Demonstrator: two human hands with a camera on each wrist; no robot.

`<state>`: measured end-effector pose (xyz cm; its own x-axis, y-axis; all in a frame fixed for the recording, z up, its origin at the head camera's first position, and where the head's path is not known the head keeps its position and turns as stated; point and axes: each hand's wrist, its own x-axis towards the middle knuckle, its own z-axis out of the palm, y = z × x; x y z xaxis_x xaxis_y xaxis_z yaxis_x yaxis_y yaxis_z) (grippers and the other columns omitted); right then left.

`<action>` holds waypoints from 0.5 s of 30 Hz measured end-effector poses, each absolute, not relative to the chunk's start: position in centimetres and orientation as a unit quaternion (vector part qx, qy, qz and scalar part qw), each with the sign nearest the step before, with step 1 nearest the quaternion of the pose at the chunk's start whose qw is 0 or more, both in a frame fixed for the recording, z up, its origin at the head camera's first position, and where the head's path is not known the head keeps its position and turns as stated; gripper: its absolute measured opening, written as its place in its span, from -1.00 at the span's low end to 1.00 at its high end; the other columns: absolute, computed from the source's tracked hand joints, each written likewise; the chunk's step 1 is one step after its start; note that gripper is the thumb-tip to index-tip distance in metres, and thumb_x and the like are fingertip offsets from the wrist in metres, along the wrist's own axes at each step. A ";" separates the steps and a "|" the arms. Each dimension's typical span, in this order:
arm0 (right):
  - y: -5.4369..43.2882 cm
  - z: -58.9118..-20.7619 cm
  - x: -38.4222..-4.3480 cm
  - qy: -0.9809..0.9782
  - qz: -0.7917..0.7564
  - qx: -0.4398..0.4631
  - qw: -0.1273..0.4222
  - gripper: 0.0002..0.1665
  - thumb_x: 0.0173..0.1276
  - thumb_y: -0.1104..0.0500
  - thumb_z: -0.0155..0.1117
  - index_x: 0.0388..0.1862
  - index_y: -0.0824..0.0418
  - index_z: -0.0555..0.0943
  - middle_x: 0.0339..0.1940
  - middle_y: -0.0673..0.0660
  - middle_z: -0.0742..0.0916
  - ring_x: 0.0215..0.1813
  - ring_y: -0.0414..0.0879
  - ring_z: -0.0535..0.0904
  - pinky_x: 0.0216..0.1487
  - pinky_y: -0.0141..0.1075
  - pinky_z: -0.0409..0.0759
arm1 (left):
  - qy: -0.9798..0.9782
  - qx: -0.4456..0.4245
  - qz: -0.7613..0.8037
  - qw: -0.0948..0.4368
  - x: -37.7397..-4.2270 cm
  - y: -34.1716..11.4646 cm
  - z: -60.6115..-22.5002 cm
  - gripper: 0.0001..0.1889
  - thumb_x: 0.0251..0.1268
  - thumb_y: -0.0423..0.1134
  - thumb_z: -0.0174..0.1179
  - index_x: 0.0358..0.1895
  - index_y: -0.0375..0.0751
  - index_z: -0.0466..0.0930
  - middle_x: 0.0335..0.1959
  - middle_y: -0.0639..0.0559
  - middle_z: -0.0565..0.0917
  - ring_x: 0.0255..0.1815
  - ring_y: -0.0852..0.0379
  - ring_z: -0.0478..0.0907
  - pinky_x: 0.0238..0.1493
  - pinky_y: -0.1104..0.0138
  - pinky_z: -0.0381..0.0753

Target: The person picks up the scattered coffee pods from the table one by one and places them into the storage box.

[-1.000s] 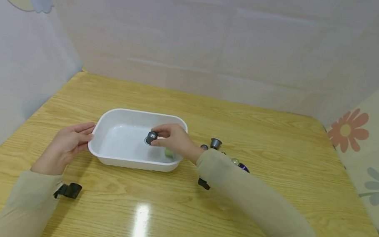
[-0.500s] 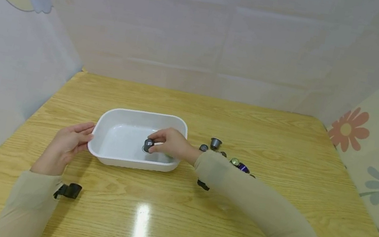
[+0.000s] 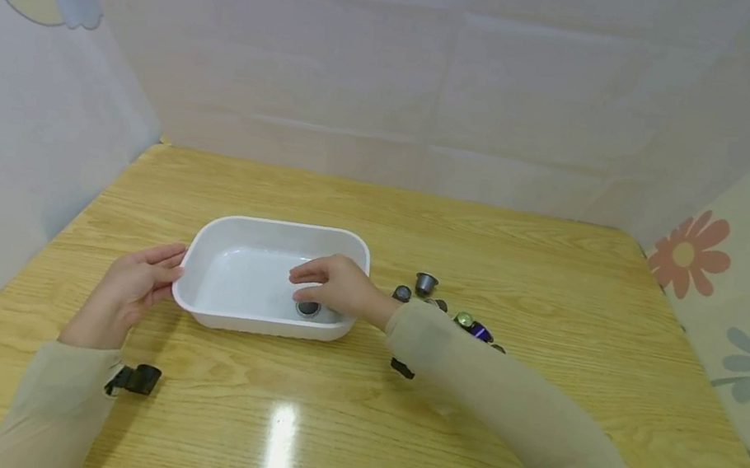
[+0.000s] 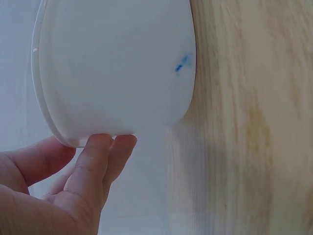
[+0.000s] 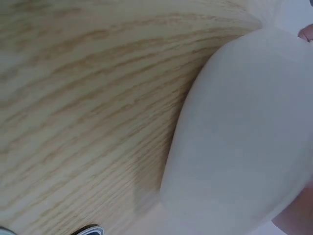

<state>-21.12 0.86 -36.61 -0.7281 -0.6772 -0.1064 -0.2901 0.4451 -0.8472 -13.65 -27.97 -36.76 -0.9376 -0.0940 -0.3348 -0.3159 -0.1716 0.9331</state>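
Observation:
A white rectangular tray (image 3: 233, 314) stands on the wooden table. At its left end my left hand (image 3: 126, 289) holds the rim, thumb at the lip and fingertips against the outer wall (image 4: 117, 73). Inside the tray, towards the near right corner, lies a dark coffee capsule (image 3: 308, 309). My right hand (image 3: 339, 285) hovers over it within the tray, fingers and thumb apart with nothing between them. That hand covers the tray's right part. Only the tray's outside and a bit of hand show in the right wrist view.
Right of the tray lie several coffee capsules, among them a grey one (image 3: 426, 283), a green one (image 3: 464, 319) and a purple one (image 3: 482, 331). My right sleeve (image 3: 445, 347) partly covers this group. Printed cloth walls (image 3: 342, 78) border the table (image 3: 528, 261).
The right hand has let go of the dark capsule, which now lies slightly nearer and to the right. The left hand stays at the tray's end.

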 end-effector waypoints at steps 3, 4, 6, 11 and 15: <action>1.6 -36.2 -21.1 0.804 -0.474 -0.286 0.216 -0.59 0.30 0.29 0.36 0.13 0.36 0.62 0.06 0.16 0.71 0.14 -0.05 0.60 0.11 -0.37 0.54 | 0.644 -0.157 0.745 0.072 -13.6 -28.0 -36.8 -0.34 0.42 -0.55 -0.02 0.50 -0.44 -0.09 -0.32 0.44 0.64 -0.27 0.44 0.61 -0.25 0.47 0.63; 1.9 -36.0 -21.1 0.799 -0.487 -0.283 0.214 -0.58 0.30 0.30 0.35 0.14 0.37 0.61 0.06 0.18 0.71 0.16 -0.02 0.59 0.11 -0.35 0.54 | 0.648 -0.155 0.742 0.072 -13.6 -28.0 -36.9 -0.34 0.42 -0.54 -0.02 0.50 -0.44 -0.09 -0.31 0.45 0.63 -0.26 0.45 0.60 -0.24 0.47 0.63; 2.6 -35.7 -21.2 0.786 -0.511 -0.274 0.213 -0.57 0.30 0.33 0.34 0.15 0.40 0.59 0.09 0.21 0.70 0.17 0.03 0.58 0.12 -0.33 0.54 | 0.649 -0.154 0.741 0.071 -13.6 -28.0 -36.9 -0.34 0.42 -0.54 -0.02 0.50 -0.44 -0.09 -0.30 0.45 0.62 -0.25 0.45 0.60 -0.22 0.47 0.63; 5.0 -34.8 -21.3 0.780 -0.534 -0.254 0.203 -0.55 0.33 0.32 0.32 0.20 0.36 0.57 0.15 0.21 0.66 0.20 0.07 0.55 0.13 -0.29 0.55 | 0.645 -0.159 0.744 0.070 -13.5 -27.9 -36.9 -0.35 0.43 -0.54 -0.04 0.51 -0.42 -0.08 -0.31 0.45 0.63 -0.26 0.44 0.61 -0.23 0.47 0.63; 7.1 -33.9 -21.1 0.789 -0.537 -0.237 0.181 -0.56 0.34 0.30 0.31 0.20 0.34 0.58 0.17 0.19 0.65 0.25 0.09 0.51 0.16 -0.24 0.54 | 0.652 -0.155 0.739 0.070 -13.5 -27.9 -37.0 -0.35 0.44 -0.53 -0.03 0.51 -0.43 -0.08 -0.27 0.42 0.62 -0.24 0.45 0.60 -0.22 0.48 0.63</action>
